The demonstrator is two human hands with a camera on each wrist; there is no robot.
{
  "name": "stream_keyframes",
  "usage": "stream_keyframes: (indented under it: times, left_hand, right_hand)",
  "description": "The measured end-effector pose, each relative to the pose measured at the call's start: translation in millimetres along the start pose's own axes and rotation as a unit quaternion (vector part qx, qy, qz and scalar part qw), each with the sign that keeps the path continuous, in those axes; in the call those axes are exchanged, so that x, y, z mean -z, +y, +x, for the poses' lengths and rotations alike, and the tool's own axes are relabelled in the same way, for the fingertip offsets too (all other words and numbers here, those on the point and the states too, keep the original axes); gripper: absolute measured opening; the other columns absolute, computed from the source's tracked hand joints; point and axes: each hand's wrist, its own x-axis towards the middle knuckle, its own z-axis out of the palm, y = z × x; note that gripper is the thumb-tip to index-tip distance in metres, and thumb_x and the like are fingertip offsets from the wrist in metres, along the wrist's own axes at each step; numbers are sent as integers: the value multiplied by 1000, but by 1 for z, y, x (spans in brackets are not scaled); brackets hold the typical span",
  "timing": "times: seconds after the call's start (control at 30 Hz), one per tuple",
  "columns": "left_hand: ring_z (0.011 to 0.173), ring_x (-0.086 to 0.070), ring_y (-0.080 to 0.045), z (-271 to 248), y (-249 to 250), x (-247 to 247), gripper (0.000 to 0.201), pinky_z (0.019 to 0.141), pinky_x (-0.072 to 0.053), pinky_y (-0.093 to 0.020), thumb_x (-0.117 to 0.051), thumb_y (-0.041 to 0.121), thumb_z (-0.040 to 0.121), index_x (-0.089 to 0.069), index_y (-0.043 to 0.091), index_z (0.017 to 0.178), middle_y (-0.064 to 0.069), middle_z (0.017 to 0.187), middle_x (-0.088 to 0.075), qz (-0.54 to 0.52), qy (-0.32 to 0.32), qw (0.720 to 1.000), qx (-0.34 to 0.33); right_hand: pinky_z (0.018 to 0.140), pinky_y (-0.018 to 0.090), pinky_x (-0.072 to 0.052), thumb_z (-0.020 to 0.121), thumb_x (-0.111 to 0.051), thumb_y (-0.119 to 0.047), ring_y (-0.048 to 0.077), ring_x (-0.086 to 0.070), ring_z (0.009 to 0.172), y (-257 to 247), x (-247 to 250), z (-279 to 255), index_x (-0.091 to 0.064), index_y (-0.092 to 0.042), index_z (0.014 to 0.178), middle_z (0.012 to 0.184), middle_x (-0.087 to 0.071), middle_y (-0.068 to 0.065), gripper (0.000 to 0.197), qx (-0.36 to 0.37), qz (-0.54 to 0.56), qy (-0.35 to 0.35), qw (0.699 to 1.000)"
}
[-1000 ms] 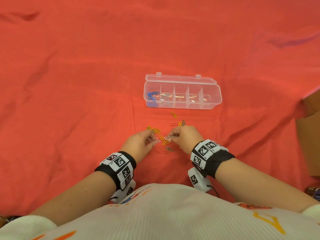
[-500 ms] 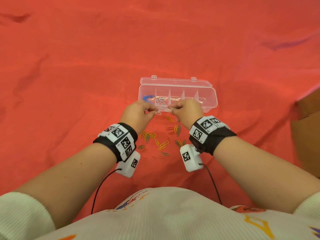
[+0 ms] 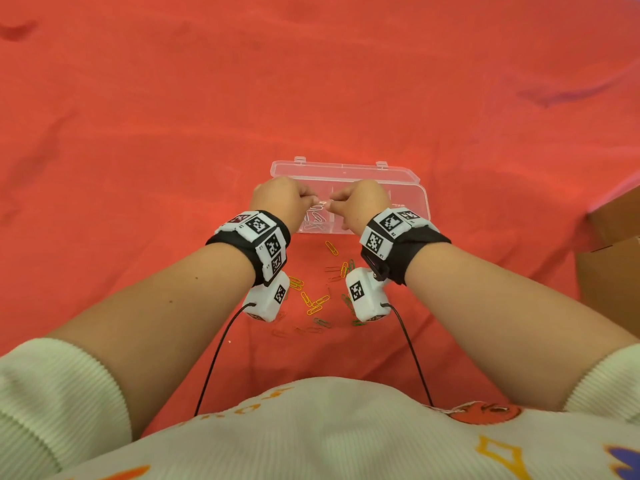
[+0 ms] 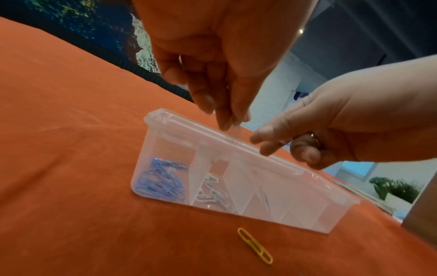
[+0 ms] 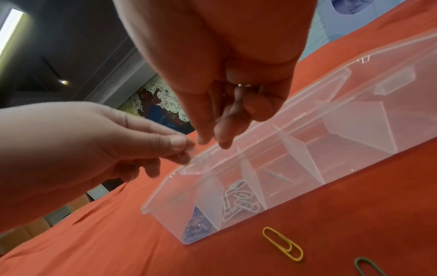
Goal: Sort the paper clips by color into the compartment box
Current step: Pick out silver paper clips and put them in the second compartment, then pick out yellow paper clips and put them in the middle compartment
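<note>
The clear compartment box (image 3: 346,167) lies open on the red cloth. Blue clips (image 4: 160,183) fill its leftmost compartment and white clips (image 4: 212,194) the one beside it. Both hands hover over that second compartment. My left hand (image 4: 230,123) points down and pinches a pale, blurred paper clip (image 4: 236,130) just above the box rim. My right hand (image 5: 212,142) hangs beside it, thumb and forefinger tips close together, the other fingers curled in, and no clip shows in it. Several loose clips (image 3: 313,303), yellow, orange and green, lie on the cloth between my wrists.
A single yellow clip (image 4: 255,246) lies just in front of the box, with a green clip (image 5: 369,268) near it. The box's three right compartments (image 5: 354,130) hold little or nothing. A brown cardboard box (image 3: 616,244) stands at the right edge.
Both hands have risen from the loose clips near my body and moved forward to above the box's second compartment.
</note>
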Motion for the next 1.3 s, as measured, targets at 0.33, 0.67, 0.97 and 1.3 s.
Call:
stream_keyframes:
  times: [0.33,0.67,0.97,1.3]
  left_hand:
    - [96,-61,-28,-10,-7,-3,22,90,-45,-41,-54,33,88,-70,22,98,-8,95,-71,-24,6,1000,-5]
    - [80,-52,-16,-57,-40,-20,5,84,-40,-34,-68,31,76,-69,27,78,10,74,-58,-32,11,999,-24]
    - [94,-56,-19,-86,-77,-40,23,87,-39,-35,-75,37,67,-66,30,87,7,84,-57,25,-71,996,40]
    - [96,-55,-22,-86,-81,-53,33,90,-44,-39,-72,40,70,-63,28,100,-1,94,-54,-5,-65,997,39]
  right_hand:
    - [53,18,-44,91,-58,-18,3,-55,45,11,-5,-1,-66,-10,109,53,-57,-9,21,10,108,9,994]
    - [83,30,-48,85,-46,-7,27,-61,101,39,13,10,-70,-22,105,113,-68,6,34,50,-178,15,983]
    - [97,40,-40,88,-57,-25,29,-53,113,25,4,35,-69,-24,105,117,-63,1,21,140,-359,-41,922]
    - [108,41,-27,91,-50,-17,23,-59,111,23,-1,55,-63,-24,114,114,-68,-1,27,96,-556,-121,817]
